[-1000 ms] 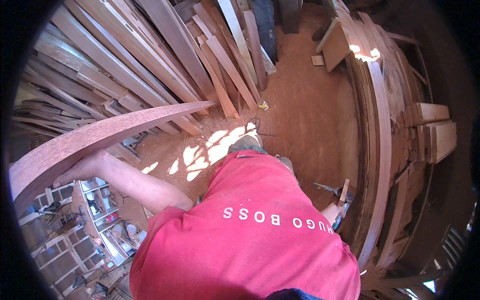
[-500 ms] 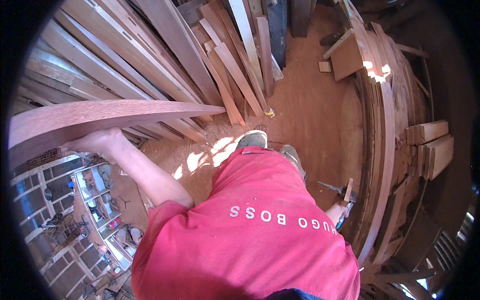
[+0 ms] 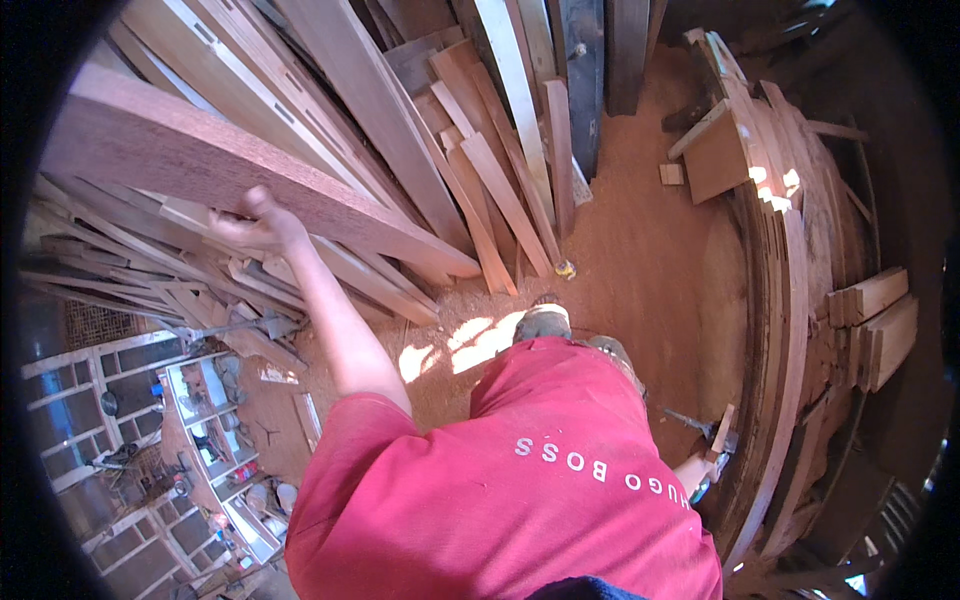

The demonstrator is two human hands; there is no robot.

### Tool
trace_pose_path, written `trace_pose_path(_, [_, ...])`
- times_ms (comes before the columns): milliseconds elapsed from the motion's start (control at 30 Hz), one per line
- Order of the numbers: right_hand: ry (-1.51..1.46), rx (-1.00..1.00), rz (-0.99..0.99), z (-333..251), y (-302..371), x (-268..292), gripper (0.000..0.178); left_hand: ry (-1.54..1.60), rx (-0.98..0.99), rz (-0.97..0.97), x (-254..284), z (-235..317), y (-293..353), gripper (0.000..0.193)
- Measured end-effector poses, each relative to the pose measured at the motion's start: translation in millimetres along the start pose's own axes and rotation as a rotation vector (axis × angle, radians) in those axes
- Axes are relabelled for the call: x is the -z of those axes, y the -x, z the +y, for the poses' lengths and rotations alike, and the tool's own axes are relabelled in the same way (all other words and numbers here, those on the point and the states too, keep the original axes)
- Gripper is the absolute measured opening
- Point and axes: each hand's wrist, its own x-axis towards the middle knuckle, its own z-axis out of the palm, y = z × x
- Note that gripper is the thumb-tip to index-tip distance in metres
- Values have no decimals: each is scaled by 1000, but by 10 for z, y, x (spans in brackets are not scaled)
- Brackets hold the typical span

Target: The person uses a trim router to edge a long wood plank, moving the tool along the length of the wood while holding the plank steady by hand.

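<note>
A long, thick reddish-brown plank (image 3: 180, 150) slants from the upper left down to the floor near the stacked boards. My left hand (image 3: 262, 226) is at its lower edge, thumb against the face and fingers curled beneath, holding it. Low on my right side, my right hand (image 3: 692, 472) is closed around a tool only partly in view. A short piece of wood (image 3: 722, 432), a thin dark metal rod (image 3: 688, 418) and a bit of teal show around that hand. The tool's kind cannot be made out.
Many boards (image 3: 400, 110) lean together at the upper left. On the right stands a tall stack of planks (image 3: 775, 330) with short blocks (image 3: 880, 300) beside it. A small wood offcut (image 3: 671, 175) and a yellow roundish thing (image 3: 565, 269) lie on the floor. Window-like frames (image 3: 100, 385) are at lower left.
The plank has tilted, its near end rising in view, and shows more of its broad face. My left hand has moved up and right with it. My right hand stays low at my side.
</note>
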Motion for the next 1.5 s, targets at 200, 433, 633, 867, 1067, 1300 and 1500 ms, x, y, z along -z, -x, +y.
trace_pose_path(200, [-26,36,0,27,60,47,112,-362,-155,-25,-854,29,-113,127])
trace_pose_path(433, [-29,76,-4,37,117,106,112,-480,16,-143,-1854,-193,-559,122])
trace_pose_path(633, [-23,123,-8,115,281,124,112,-563,-95,-132,-2515,-762,-834,117])
trace_pose_path(867, [39,183,-7,-17,430,192,113,-599,-107,-293,-3072,-1321,-1048,108])
trace_pose_path(1067, [32,247,2,-432,458,162,113,-820,-127,-412,-3150,-582,-794,117])
trace_pose_path(1300, [-114,378,4,-818,154,55,114,-936,-274,-320,-2998,-1008,-737,101])
trace_pose_path(1500, [-307,451,11,-1166,-269,61,114,-459,-267,-501,-2856,-1251,2274,81])
